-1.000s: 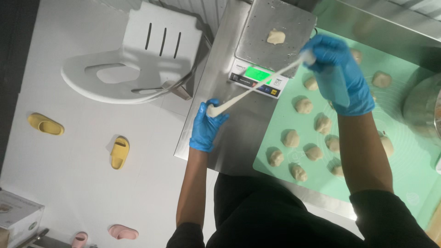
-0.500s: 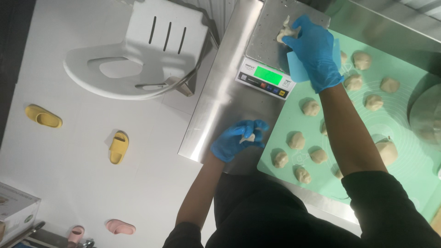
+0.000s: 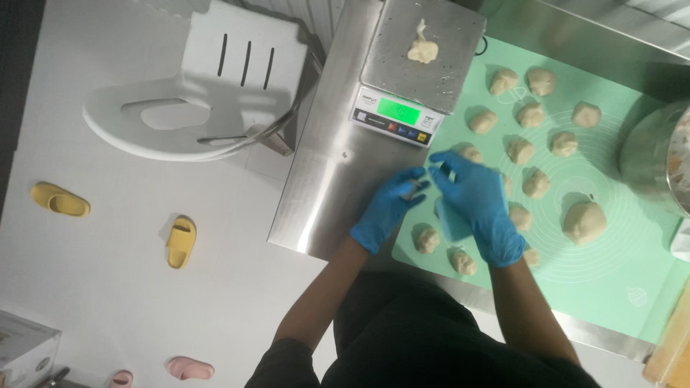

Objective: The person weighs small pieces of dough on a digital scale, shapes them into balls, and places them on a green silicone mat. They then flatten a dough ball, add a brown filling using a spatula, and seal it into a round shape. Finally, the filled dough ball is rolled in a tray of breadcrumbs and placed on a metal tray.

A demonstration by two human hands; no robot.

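Left hand [image 3: 388,210] and right hand [image 3: 476,205] in blue gloves met fingertips over steel table [image 3: 323,194], fingers half-curled, contents unclear, dough lump [image 3: 422,50] lay on scale [image 3: 420,61]

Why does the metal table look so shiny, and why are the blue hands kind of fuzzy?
In the head view, light bounces off the steel table, leaving pale glare streaks. The left hand and right hand look slightly blurred, probably from motion. The scale's green display glows so brightly it washes out. The dough balls cast soft shadows on the green mat.

Bare steel left of scale [image 3: 410,79], dough balls [image 3: 517,151] crowd mat [image 3: 632,266] — pot [image 3: 658,162] right
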